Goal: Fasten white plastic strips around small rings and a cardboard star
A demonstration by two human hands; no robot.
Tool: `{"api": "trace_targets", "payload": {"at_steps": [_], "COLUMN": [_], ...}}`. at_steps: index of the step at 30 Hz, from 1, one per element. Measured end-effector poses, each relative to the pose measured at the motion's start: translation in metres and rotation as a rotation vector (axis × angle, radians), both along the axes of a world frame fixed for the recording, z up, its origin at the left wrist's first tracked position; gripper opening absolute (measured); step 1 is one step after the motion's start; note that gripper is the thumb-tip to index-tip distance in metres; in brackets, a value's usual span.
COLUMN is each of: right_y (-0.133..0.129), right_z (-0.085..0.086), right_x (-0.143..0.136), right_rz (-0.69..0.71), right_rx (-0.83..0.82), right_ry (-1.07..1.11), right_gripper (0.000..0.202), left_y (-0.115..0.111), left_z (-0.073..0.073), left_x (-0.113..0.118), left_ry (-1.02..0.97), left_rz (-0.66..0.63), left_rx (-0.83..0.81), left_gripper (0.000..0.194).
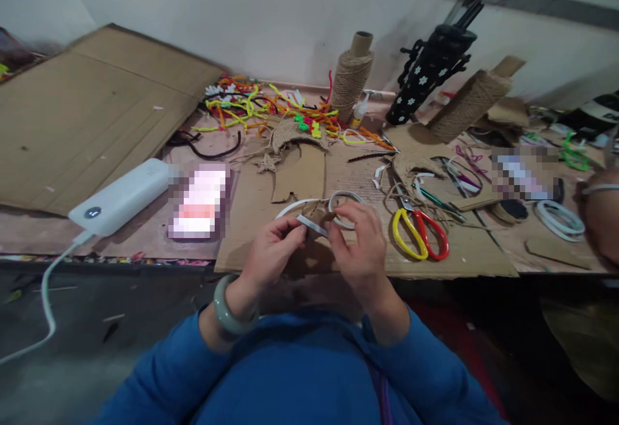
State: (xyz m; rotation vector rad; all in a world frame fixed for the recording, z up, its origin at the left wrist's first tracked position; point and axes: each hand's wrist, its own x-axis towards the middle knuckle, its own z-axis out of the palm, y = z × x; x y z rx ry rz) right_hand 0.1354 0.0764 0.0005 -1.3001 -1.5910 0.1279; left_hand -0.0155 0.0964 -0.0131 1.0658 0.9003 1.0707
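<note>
My left hand [275, 251] pinches one end of a short white strip [313, 226] between thumb and forefinger. At the strip's other end, the thumb and fingers of my right hand [360, 247] are pinched together on it. A roll of white tape [346, 200] sits just behind my right hand, and a white band curves out behind my left fingers. Beyond the hands lie a cut cardboard piece [302, 170], a twine-wrapped crescent [294, 133] and a small twine star [266, 163]. Scissors with yellow and red handles [420, 235] rest right of my right hand.
A white power bank [123, 196] and a phone [200, 202] lie at the left, before a large cardboard sheet [97, 109]. Twine spools [351, 80], colourful pipe cleaners [251, 108] and a black flowered holder [425, 77] stand or lie behind. Another person's arm [602, 212] shows at right.
</note>
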Motion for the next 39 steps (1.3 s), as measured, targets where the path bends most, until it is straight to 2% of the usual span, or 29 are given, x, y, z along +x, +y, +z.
{"api": "trace_targets", "payload": {"at_steps": [2,5,9,13,19,26,39], "right_y": [0.0,0.002,0.006,0.007,0.007,0.006,0.007], "right_z": [0.005,0.009,0.007,0.004,0.003,0.006,-0.001], "right_x": [0.002,0.002,0.002,0.003,0.002,-0.003,-0.003], "right_rz": [0.058,0.127,0.192,0.232,0.219,0.178,0.165], "right_rx": [0.022,-0.061,-0.168,-0.221,-0.258,-0.231,-0.224], "right_ry": [-0.17,-0.259,-0.193,-0.092,-0.005,-0.019,-0.011], "right_gripper": [0.015,0.017,0.016,0.013,0.01,0.011,0.014], "left_y": [0.0,0.0,0.001,0.0,-0.002,-0.003,-0.003], "left_z": [0.0,-0.002,-0.005,-0.009,-0.012,-0.008,-0.007], "left_x": [0.0,0.001,0.003,0.004,0.003,0.003,0.004], "left_ry": [0.027,0.018,-0.021,0.011,0.136,0.243,0.295], "left_rz": [-0.004,0.027,0.037,0.035,0.086,0.129,0.149], "left_rx": [0.015,0.008,-0.049,-0.005,0.084,0.159,0.212], "left_gripper": [0.015,0.015,0.019,0.023,0.019,0.02,0.019]}}
